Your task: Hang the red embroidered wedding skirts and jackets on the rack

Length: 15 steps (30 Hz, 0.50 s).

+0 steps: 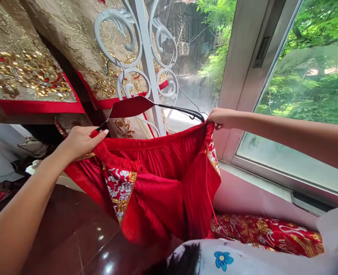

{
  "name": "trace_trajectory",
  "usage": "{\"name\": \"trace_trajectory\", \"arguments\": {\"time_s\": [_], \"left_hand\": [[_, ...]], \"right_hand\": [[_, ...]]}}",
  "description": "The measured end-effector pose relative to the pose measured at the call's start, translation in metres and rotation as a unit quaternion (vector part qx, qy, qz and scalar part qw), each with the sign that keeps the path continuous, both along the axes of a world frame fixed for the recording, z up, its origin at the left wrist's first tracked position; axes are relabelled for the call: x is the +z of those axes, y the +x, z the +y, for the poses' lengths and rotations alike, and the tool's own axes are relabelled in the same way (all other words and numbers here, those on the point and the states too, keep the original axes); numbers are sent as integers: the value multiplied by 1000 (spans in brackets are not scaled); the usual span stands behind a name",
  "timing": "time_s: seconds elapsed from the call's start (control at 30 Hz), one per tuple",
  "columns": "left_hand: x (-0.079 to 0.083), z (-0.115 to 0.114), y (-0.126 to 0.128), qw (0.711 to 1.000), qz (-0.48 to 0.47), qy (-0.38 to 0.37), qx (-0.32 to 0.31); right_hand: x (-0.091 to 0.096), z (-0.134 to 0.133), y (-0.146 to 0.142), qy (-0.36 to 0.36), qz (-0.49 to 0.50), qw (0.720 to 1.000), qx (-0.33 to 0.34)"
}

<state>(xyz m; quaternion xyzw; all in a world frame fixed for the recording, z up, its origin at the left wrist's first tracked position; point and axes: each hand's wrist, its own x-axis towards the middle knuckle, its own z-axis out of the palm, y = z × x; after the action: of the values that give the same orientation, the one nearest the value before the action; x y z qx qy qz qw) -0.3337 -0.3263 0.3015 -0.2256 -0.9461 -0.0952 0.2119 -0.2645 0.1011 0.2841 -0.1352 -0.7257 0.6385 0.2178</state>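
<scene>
Between my two hands stretches a red skirt [157, 191] with a gathered waistband and embroidered silver-and-gold panels; its waist gapes toward me. My left hand [84, 141] pinches the left end of the waistband, thumb on top. At the other end my right hand [219, 117] has its fingers closed on the bunched waistband, beside the tip of a black hanger [183, 110]. A dark red piece of cloth or card [133, 107] covers the hanger's middle. The hanger's left tip runs to the waistband by my left hand. A thin red cord dangles at the skirt's right side.
White metal scrollwork [150, 65] stands behind the hanger, with wire hangers on it. Beige sequinned garments [37, 76] with red hems hang at the left. A window frame [237, 76] rises at the right. Red-gold brocade [269, 231] lies below the sill, above glossy dark tiles [68, 229].
</scene>
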Motion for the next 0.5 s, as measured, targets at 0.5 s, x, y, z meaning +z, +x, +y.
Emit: {"name": "trace_trajectory", "arguments": {"time_s": [0.5], "left_hand": [[-9,8,-6,998,-15,45,-50]], "right_hand": [[103,-11,11,3,-164,985,-56]]}}
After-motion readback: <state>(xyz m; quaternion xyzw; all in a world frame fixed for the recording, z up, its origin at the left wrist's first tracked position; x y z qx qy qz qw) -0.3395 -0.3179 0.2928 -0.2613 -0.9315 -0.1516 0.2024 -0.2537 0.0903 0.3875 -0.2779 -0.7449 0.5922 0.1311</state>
